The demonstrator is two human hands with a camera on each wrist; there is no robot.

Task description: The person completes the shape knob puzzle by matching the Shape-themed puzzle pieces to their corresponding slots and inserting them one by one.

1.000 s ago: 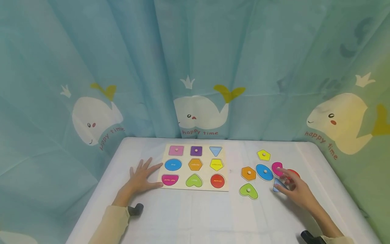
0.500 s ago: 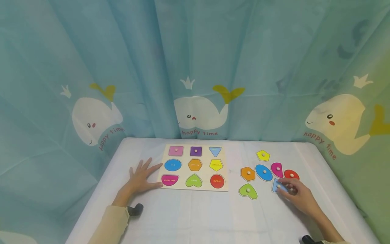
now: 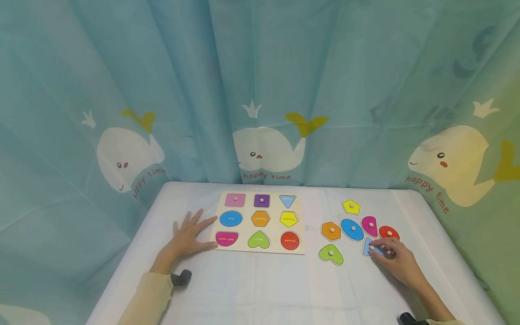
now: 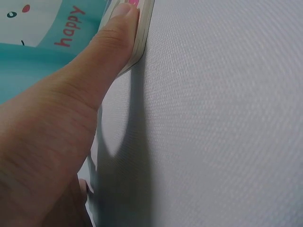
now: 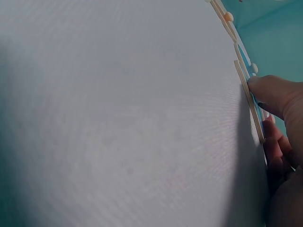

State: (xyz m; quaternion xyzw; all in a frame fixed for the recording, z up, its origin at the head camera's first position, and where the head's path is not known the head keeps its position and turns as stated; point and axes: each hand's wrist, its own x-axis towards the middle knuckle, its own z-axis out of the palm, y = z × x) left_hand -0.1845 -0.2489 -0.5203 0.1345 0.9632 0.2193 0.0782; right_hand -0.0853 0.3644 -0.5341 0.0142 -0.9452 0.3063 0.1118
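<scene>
Pinches with thumb and forefinger of the right hand (image 3: 400, 264) the knob (image 3: 371, 248) of the blue triangle piece (image 3: 367, 248), on the white table (image 3: 264, 289), near the red circle piece (image 3: 388, 233) and the pink half-round piece (image 3: 369, 224). Rests the left hand (image 3: 188, 237), with spread fingers, at the left edge of the shape board (image 3: 246, 221), touching it with the thumb.

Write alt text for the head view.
A person's right hand pinches the knob of a blue triangle piece on a white table. Six other loose pieces lie nearby; the left hand touches a shape puzzle board.
</scene>
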